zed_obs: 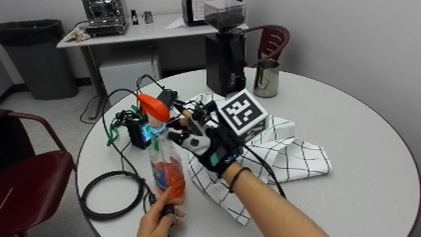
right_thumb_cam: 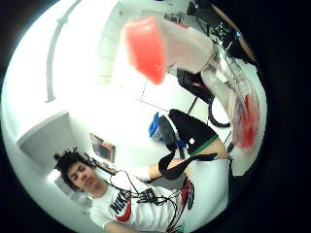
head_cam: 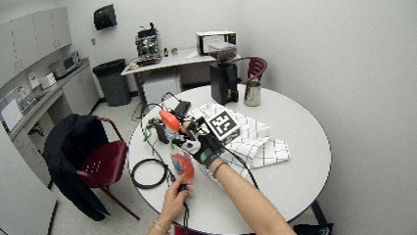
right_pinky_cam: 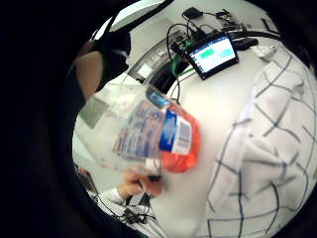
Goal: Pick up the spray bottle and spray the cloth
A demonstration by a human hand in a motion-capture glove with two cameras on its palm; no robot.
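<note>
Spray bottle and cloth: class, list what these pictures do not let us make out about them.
- Label text on the spray bottle: blurred in the little finger side palm view, too small in the outside view.
- Trigger and nozzle direction: the orange spray head faces away in the outside view.
- Fingertips of the gloved right hand: hidden behind the bottle neck.
- Checked cloth: its near part is covered by the forearm; any damp patch cannot be told.

The right hand [zed_obs: 209, 143] wears a black glove with white plastic parts on the fingers and a small green patch near the wrist; a thin black loop hangs at that wrist. The forearm behind it is bare, with no sleeve; the other hand [zed_obs: 158, 222] wears no glove.
</note>
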